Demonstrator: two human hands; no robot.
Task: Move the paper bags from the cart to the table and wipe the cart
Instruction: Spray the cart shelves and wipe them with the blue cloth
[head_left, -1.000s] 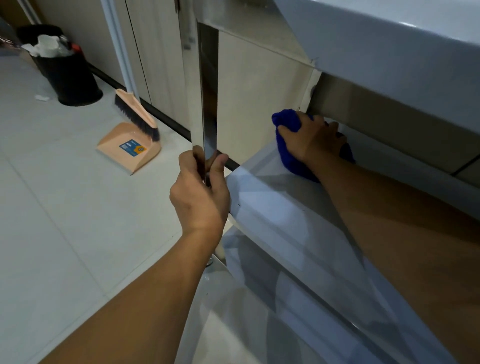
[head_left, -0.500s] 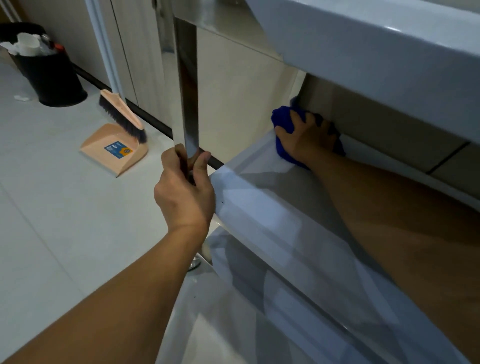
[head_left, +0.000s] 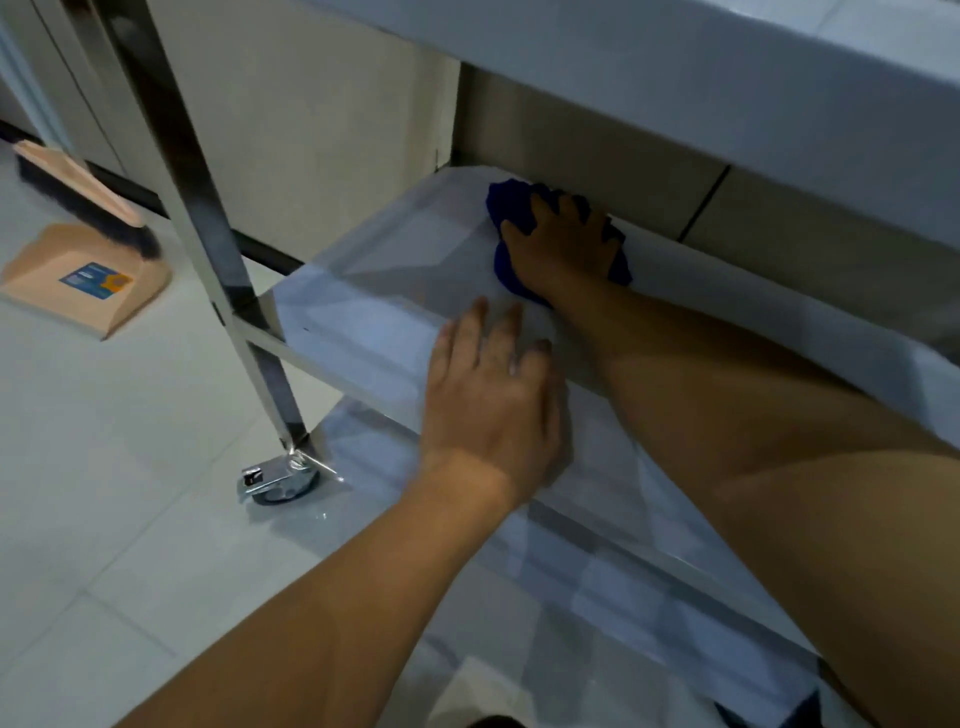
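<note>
The steel cart's middle shelf (head_left: 363, 291) runs across the centre, under the top shelf (head_left: 675, 78). My right hand (head_left: 561, 244) presses a blue cloth (head_left: 511, 208) onto the far part of that shelf, close to the back edge. My left hand (head_left: 493, 395) lies flat, fingers apart, on the shelf's front rim, holding nothing. The cart's steel post (head_left: 208, 234) stands left of both hands, free of them. No paper bags are in view.
A caster wheel (head_left: 280, 480) sits under the post on the tiled floor (head_left: 104, 467). A peach dustpan (head_left: 83, 280) with a brush (head_left: 83, 208) stands at the left by the cabinet wall. The cart's bottom shelf (head_left: 597, 597) shows below.
My left hand let go of the steel post and moved right onto the shelf's front rim. The right hand with the cloth slid slightly along the shelf. The view dropped lower and shifted right.
</note>
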